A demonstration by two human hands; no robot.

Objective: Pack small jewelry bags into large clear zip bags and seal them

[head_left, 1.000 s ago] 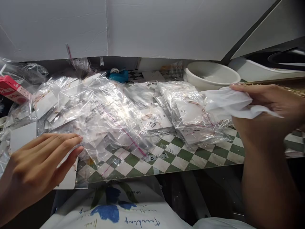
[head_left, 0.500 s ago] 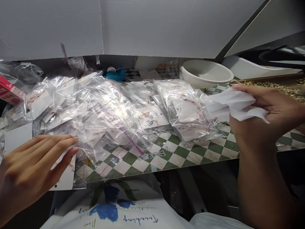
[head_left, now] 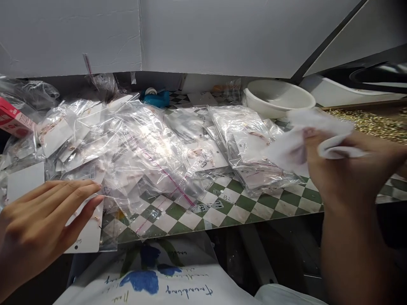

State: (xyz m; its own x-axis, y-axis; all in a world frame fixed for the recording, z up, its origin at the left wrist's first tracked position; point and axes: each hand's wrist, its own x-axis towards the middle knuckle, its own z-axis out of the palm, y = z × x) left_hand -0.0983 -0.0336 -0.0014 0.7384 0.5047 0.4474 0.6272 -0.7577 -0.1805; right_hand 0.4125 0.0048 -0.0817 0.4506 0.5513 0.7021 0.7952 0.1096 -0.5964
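Thin white sheet (head_left: 314,120): in the right hand (head_left: 346,169), above the right part of the worktop (head_left: 189,221), in front of the white bowl (head_left: 270,112). Right grip is closed on it; sheet bunched, one part spread out past the fingers, another curling over the hand. Motion blur there, exact finger contact unclear. Held up like that, it probably stays off the bags, with the loose part free.

Left hand (head_left: 41,216): over a white card (head_left: 87,239) with small gold jewellery at the worktop's near left edge. Left grip is loose, fingers bent, gap between thumb and forefinger, nothing pinched there; can't tell how hard it presses. Likely just rests to steady that card, which juts past the edge.

Middle: clear bag pile (head_left: 152,148), carded jewellery inside, loosely heaped. To its right, neater bag stack (head_left: 251,148), presumably squared up to keep sets together.

Right, beyond the right hand: heap of gold pieces (head_left: 365,120), beside the bowl, seemingly kept apart from the bags.

Back: blue tape dispenser (head_left: 159,99) behind the bags. Far left: pink carton (head_left: 14,118) tilted among plastic. White panel (head_left: 222,38) behind everything.
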